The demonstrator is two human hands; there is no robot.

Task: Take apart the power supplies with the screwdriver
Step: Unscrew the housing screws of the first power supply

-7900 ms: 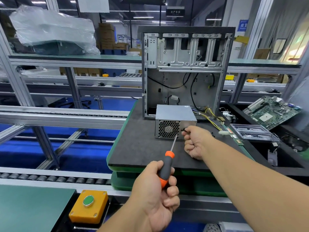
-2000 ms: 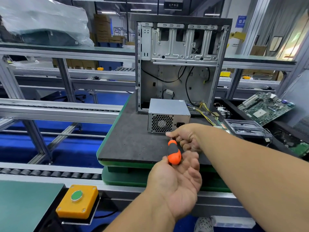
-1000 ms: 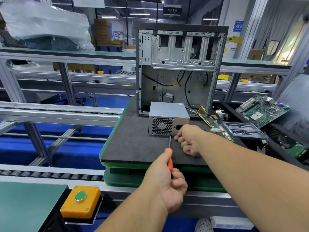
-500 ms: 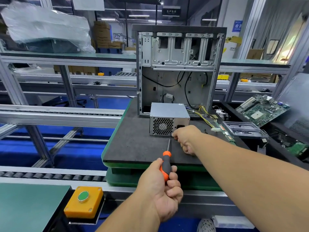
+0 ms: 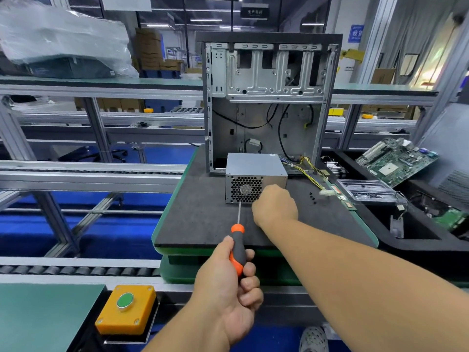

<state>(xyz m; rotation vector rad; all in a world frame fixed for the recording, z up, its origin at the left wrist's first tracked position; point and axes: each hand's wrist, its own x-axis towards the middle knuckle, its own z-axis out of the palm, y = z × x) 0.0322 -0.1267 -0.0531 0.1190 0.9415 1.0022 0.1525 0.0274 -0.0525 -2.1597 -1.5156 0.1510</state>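
Head view puts the power supply (image 5: 256, 177) in the middle of the dark mat on your bench (image 5: 203, 224), its honeycomb fan grille facing you, just in front of the open computer case (image 5: 266, 97) that stands behind it. Its yellow and black cable bundle (image 5: 308, 172) trails off to the right across the mat.

Your left hand (image 5: 229, 283) is wrapped around the orange and black handle of the screwdriver (image 5: 238, 241), and the thin shaft runs forward so that its tip sits at the lower edge of the grilled face, near the middle. Your right hand (image 5: 275, 205) is curled against the lower right corner of that face; whether it pinches anything there is hidden by the knuckles, so I cannot tell.

By the look of it, you are on the screw-removal step for the casing, with the cover not yet lifted. A few small dark screws (image 5: 311, 196) lie loose on the mat to the right. Next, you need the tip seated squarely in the screw head and the box braced so it does not slide back.
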